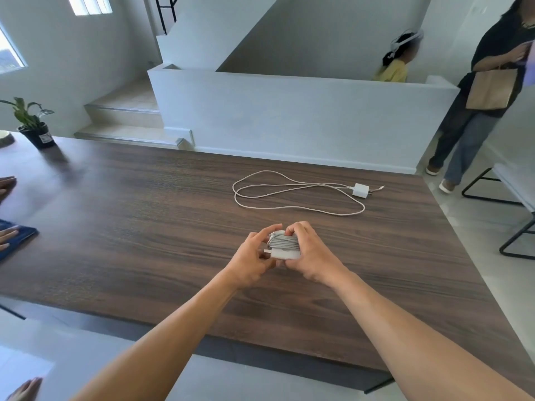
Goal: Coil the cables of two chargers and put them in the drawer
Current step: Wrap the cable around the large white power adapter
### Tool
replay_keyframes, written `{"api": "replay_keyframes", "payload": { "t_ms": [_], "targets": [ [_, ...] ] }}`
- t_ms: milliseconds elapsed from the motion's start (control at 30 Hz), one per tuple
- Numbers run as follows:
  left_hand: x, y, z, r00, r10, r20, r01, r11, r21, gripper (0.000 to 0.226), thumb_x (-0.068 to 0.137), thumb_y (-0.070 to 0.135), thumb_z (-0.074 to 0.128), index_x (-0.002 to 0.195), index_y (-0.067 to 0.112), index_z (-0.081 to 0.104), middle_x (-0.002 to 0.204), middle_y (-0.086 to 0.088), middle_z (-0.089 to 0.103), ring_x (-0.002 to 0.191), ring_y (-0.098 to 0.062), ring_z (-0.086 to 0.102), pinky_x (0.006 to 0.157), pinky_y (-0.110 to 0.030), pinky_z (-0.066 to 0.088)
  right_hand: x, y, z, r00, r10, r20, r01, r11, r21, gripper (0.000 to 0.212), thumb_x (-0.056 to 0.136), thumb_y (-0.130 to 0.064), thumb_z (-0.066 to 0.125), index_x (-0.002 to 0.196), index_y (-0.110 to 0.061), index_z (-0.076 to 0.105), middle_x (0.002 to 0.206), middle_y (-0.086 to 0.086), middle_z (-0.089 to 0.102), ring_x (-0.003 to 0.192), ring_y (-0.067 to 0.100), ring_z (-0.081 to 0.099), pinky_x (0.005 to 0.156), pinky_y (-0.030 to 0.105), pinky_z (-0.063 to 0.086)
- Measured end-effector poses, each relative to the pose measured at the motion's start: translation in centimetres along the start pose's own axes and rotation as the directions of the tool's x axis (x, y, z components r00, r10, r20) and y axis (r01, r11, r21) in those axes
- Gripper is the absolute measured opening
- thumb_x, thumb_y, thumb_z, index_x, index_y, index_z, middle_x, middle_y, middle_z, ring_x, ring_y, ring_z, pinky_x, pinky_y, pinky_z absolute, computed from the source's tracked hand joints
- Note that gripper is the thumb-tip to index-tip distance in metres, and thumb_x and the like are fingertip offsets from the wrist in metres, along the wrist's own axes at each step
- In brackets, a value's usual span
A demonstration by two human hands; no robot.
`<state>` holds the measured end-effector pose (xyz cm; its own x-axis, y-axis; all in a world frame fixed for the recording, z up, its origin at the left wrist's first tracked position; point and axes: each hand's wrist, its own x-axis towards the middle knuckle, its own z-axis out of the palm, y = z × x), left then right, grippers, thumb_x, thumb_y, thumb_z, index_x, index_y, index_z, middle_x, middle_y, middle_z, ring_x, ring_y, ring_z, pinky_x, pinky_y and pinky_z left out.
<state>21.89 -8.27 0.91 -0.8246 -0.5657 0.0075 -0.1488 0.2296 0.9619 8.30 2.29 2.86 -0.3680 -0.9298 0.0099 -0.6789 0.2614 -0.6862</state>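
Both my hands hold one white charger [284, 246] just above the dark wooden table [144, 227], its cable wound tightly around the plug block. My left hand [254, 257] grips its left end, where the prongs stick out. My right hand [308, 253] wraps the right side, fingers over the coil. A second white charger [359, 190] lies farther back on the table, with its cable [289, 195] spread in loose loops to its left. No drawer is in view.
A potted plant [33, 123] stands at the table's far left corner. Another person's hands rest on a blue cloth [14, 237] at the left edge. A person with a paper bag [489, 88] stands at the right, near black-legged chairs [515, 227]. Steps rise behind the table.
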Motion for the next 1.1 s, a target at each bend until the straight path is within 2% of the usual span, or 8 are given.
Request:
{"api": "replay_keyframes", "payload": {
  "t_ms": [133, 300, 433, 600, 767, 933, 1033, 1100],
  "targets": [
    [0.1, -0.4, -0.4, 0.999, 0.038, -0.030, -0.033, 0.986, 0.166, 0.072, 0.074, 0.002, 0.077, 0.120, 0.049, 0.048, 0.111, -0.001, 0.046, 0.106, -0.018, 0.060, 0.091, -0.030, 0.054, 0.1, 0.2, 0.0, 0.999, -0.049, 0.020, 0.050, 0.996, -0.068, 0.049, 0.073, -0.016, 0.075, 0.105, -0.026, 0.039, 0.116, -0.009, 0.035, 0.110, 0.009, 0.040, 0.089, 0.018, 0.034],
    [-0.2, -1.0, -0.3, 0.998, 0.056, -0.043, -0.046, 0.980, 0.196, 0.071, 0.075, 0.005, 0.078, 0.121, 0.050, 0.047, 0.110, 0.003, 0.044, 0.105, -0.015, 0.059, 0.089, -0.023, 0.053, 0.2, 0.5, 0.2, 0.995, -0.093, 0.019, 0.094, 0.993, -0.077, 0.048, 0.073, -0.015, 0.074, 0.104, -0.027, 0.039, 0.114, -0.008, 0.037, 0.109, 0.011, 0.039, 0.087, 0.020, 0.035],
    [0.1, -1.6, -0.9, 0.999, 0.038, -0.031, -0.031, 0.979, 0.200, 0.074, 0.071, 0.012, 0.081, 0.115, 0.062, 0.047, 0.115, 0.003, 0.045, 0.106, -0.018, 0.061, 0.092, -0.032, 0.054, -0.1, 0.6, 0.6, 0.995, -0.104, 0.010, 0.104, 0.994, -0.025, 0.056, 0.073, -0.016, 0.071, 0.118, -0.028, 0.039, 0.119, -0.007, 0.043, 0.111, 0.011, 0.044, 0.091, 0.024, 0.040],
    [0.0, -2.0, -1.2, 0.997, 0.064, -0.038, -0.054, 0.971, 0.231, 0.068, 0.068, 0.013, 0.083, 0.123, 0.041, 0.053, 0.117, 0.003, 0.050, 0.106, -0.016, 0.059, 0.087, -0.028, 0.055, 0.0, 0.3, 0.9, 0.993, -0.109, 0.036, 0.110, 0.994, -0.009, 0.056, 0.074, -0.015, 0.072, 0.123, -0.023, 0.046, 0.126, -0.004, 0.043, 0.115, 0.011, 0.044, 0.098, 0.023, 0.037],
    [-0.2, -2.1, -1.1, 0.996, 0.077, -0.032, -0.068, 0.972, 0.226, 0.068, 0.068, 0.009, 0.083, 0.119, 0.041, 0.053, 0.116, 0.004, 0.052, 0.092, -0.004, 0.062, 0.076, -0.011, 0.049, 0.1, 0.5, 1.4, 0.996, -0.071, 0.048, 0.072, 0.997, -0.015, 0.055, 0.071, -0.017, 0.075, 0.117, -0.025, 0.046, 0.122, -0.005, 0.041, 0.113, 0.013, 0.045, 0.097, 0.027, 0.040],
    [-0.3, -2.6, -1.2, 0.997, 0.073, -0.024, -0.063, 0.955, 0.289, 0.068, 0.066, 0.015, 0.083, 0.122, 0.041, 0.053, 0.115, 0.009, 0.052, 0.096, -0.006, 0.058, 0.082, -0.017, 0.049, 0.4, 0.6, 1.8, 0.996, -0.048, 0.072, 0.049, 0.999, -0.011, 0.053, 0.071, -0.017, 0.075, 0.112, -0.026, 0.044, 0.119, -0.005, 0.039, 0.111, 0.014, 0.045, 0.092, 0.024, 0.040],
    [-0.3, -2.7, -1.8, 0.997, 0.079, 0.004, -0.075, 0.932, 0.356, 0.067, 0.067, 0.020, 0.082, 0.125, 0.037, 0.053, 0.114, 0.010, 0.054, 0.095, 0.001, 0.056, 0.084, -0.009, 0.043, 0.2, 0.8, 2.3, 0.996, -0.034, 0.084, 0.034, 0.999, -0.003, 0.057, 0.072, -0.021, 0.076, 0.115, -0.026, 0.038, 0.121, -0.006, 0.040, 0.111, 0.013, 0.045, 0.092, 0.024, 0.039],
    [-0.4, -3.0, -2.3, 0.997, 0.079, 0.020, -0.081, 0.919, 0.385, 0.066, 0.067, 0.022, 0.082, 0.126, 0.034, 0.053, 0.112, 0.009, 0.056, 0.096, 0.001, 0.057, 0.086, -0.010, 0.043, 0.2, 0.8, 2.8, 0.997, -0.019, 0.081, 0.016, 0.999, 0.042, 0.069, 0.071, -0.022, 0.077, 0.124, -0.027, 0.033, 0.122, -0.004, 0.042, 0.111, 0.013, 0.047, 0.094, 0.024, 0.040]
  ]
}}
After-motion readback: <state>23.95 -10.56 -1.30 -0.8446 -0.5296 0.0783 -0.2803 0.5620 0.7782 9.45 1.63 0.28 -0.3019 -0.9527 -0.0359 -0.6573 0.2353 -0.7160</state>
